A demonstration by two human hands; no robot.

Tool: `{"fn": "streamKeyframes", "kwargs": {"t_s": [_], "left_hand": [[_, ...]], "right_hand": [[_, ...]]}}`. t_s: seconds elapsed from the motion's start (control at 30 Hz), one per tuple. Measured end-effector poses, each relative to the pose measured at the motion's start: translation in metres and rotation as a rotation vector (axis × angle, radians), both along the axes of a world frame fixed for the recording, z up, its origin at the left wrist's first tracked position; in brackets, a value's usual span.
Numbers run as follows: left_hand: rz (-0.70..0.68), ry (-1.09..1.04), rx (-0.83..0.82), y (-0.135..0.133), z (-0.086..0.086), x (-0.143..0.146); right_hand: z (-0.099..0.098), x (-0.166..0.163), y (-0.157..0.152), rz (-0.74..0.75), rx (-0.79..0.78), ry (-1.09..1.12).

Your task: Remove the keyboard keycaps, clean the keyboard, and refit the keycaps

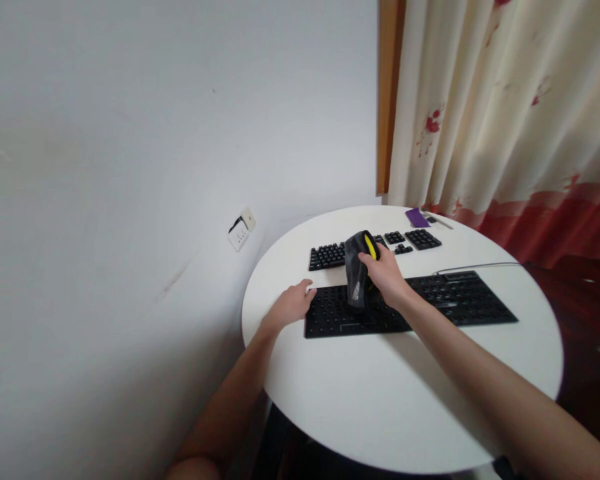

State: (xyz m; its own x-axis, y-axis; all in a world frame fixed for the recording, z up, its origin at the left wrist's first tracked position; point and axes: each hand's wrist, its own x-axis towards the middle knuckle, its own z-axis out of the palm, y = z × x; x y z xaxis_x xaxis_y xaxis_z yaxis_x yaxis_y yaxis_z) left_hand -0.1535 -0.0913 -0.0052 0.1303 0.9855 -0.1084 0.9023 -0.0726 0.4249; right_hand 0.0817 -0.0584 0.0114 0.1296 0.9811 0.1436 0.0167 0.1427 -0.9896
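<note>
The right hand (386, 276) clasps a black handheld tool (355, 273) nose-down over the keyboard base (457, 301) amid the table (340, 400); the left hand (291, 304), fingers slightly apart, likely steadies the base's left edge; keycaps (326, 257) sit nearer the far edge

what looks like a room in a home: long cream curtains (460, 93) with red flower-like prints (433, 122) and a red lower band (535, 220), a strip of wooden trim (389, 93), a scuffed pale wall (130, 133) with a socket (239, 236), and a round white table (340, 393).
</note>
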Motion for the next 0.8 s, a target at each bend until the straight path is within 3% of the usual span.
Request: {"fn": "streamKeyframes", "kwargs": {"t_s": [0.1, 0.27, 0.5, 0.63, 0.8], "left_hand": [[-0.085, -0.119, -0.029, -0.001, -0.01, 0.005], [-0.154, -0.374, -0.27, 0.003, -0.017, 0.016], [-0.309, -0.47, -0.636, 0.044, 0.012, 0.02], [-0.263, -0.445, -0.685, 0.065, 0.011, 0.015], [-0.247, -0.475, -0.704, 0.059, -0.001, 0.007]], "right_hand": [[0.007, 0.007, 0.001, 0.039, 0.051, -0.133], [0.014, 0.018, 0.002, 0.108, 0.093, -0.423], [0.005, 0.016, -0.004, 0.21, 0.089, -0.664], [-0.001, 0.017, -0.004, 0.253, 0.083, -0.707], [-0.004, -0.001, -0.015, 0.413, 0.147, -0.826]]}}
